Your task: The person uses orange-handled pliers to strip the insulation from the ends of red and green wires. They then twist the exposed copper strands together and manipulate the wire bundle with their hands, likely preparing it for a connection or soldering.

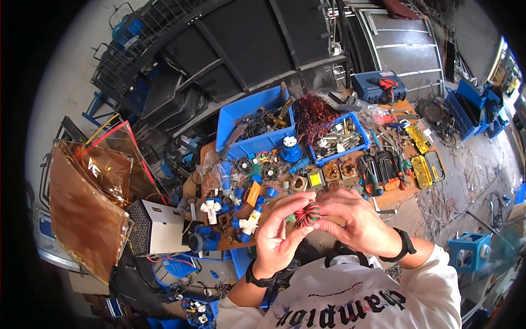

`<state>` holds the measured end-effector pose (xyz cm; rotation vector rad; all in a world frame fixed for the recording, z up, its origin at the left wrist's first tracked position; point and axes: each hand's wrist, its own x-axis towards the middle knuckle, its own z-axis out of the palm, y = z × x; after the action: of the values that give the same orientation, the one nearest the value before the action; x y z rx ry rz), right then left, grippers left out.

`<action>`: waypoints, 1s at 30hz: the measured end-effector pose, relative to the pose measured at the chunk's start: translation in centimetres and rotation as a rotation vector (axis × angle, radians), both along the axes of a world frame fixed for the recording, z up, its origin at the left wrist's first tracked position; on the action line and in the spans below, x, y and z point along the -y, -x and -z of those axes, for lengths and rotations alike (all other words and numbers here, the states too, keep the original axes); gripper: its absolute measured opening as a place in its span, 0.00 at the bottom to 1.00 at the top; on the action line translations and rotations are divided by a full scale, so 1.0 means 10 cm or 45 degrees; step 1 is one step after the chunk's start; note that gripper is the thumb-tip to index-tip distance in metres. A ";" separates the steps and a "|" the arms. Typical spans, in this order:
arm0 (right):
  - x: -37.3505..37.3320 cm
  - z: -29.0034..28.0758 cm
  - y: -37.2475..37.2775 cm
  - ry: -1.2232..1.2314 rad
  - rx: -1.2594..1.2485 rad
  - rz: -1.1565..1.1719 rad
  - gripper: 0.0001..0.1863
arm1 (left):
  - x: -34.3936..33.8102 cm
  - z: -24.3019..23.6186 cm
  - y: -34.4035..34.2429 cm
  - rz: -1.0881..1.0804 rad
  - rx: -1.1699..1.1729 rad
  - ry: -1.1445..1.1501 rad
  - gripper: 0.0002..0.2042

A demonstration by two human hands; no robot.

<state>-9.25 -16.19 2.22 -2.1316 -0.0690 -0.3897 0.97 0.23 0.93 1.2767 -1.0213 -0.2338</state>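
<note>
Close in front of my body, both hands hold a small round wire coil, with red turns over a dark green ring. My left hand pinches its left side between thumb and fingers. From the right, the thumb and fingertips of my right hand press against the coil. Beyond the hands lies a crowded wooden workbench. A yellow square piece and rusty square metal parts lie just past the fingers.
A deep blue bin of cables and a blue tray of metal hardware stand at the bench's back. Between them sits a heap of dark red wire. Pliers and clamps lie on the right, near a red drill.
</note>
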 end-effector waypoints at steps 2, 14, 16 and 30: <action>0.09 0.04 0.04 0.150 0.156 0.049 0.11 | 0.05 -0.06 0.03 0.006 0.117 -0.037 0.19; 0.12 -0.03 0.08 -0.713 0.066 -0.164 0.08 | 0.14 -0.26 -0.02 0.042 0.373 -0.033 0.20; 0.15 0.00 0.06 -0.829 0.087 -0.253 0.08 | 0.18 -0.28 -0.05 0.087 0.384 -0.009 0.21; 0.28 -0.30 0.10 -0.246 -0.047 -0.060 0.05 | 0.33 -0.39 0.06 -0.079 0.393 -0.340 0.20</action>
<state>-10.20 -19.03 5.19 -1.9425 -0.0578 -0.3165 0.41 -3.11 4.85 1.6199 -1.2399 -0.1296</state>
